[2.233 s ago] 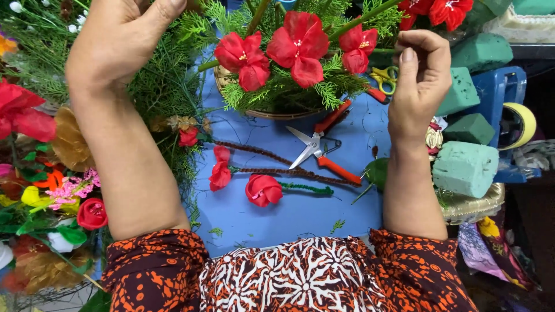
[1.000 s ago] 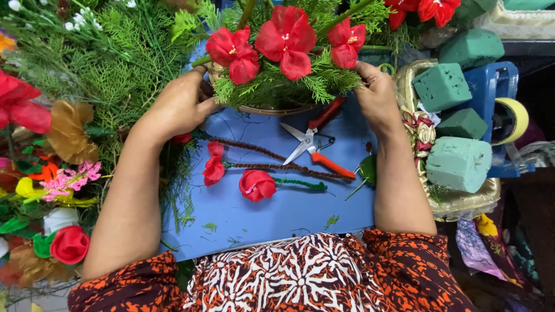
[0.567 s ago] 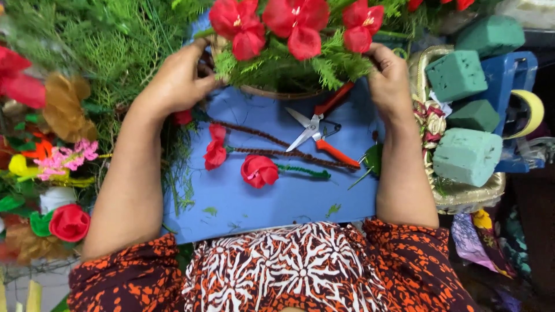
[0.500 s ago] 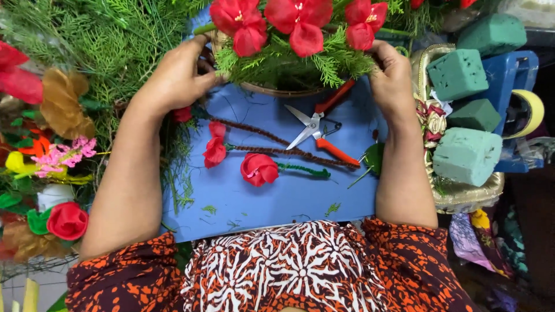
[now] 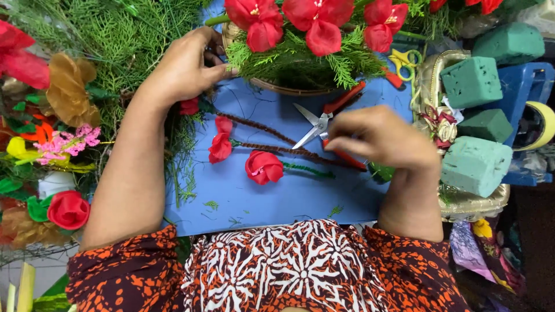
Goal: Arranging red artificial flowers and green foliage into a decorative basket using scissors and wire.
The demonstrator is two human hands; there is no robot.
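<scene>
Since the frame half a second earlier, the right hand (image 5: 381, 138) has been taken off the right rim of the woven basket (image 5: 272, 86) and lowered toward the person, over the orange-handled scissors (image 5: 326, 124); the left hand (image 5: 188, 69) has been kept at the basket's left rim.

The step in hand is judged to be the arranging of the basket, with a tool now being fetched: the basket is steadied on one side while the scissors are reached for. The right hand's fingers (image 5: 347, 134) are curled loosely together above the scissor handles; whether a handle is already touched cannot be told, since the hand covers that spot. The left hand's fingers are bent against the basket edge and the cypress greenery, pressed on rather than closed around anything.

The next move is judged to call for a grip through the handle loops, with the open blades kept clear of the wrapped stems just below the basket.

The basket is set at the far edge of the blue counter (image 5: 272, 202), filled with green sprigs and three large red artificial flowers (image 5: 315, 23). Below it, three small red rosebuds (image 5: 263, 166) on brown and green wrapped stems lie near the scissors. To the basket's right, green floral foam blocks (image 5: 474, 164) are piled on a gold tray (image 5: 462, 205).
</scene>
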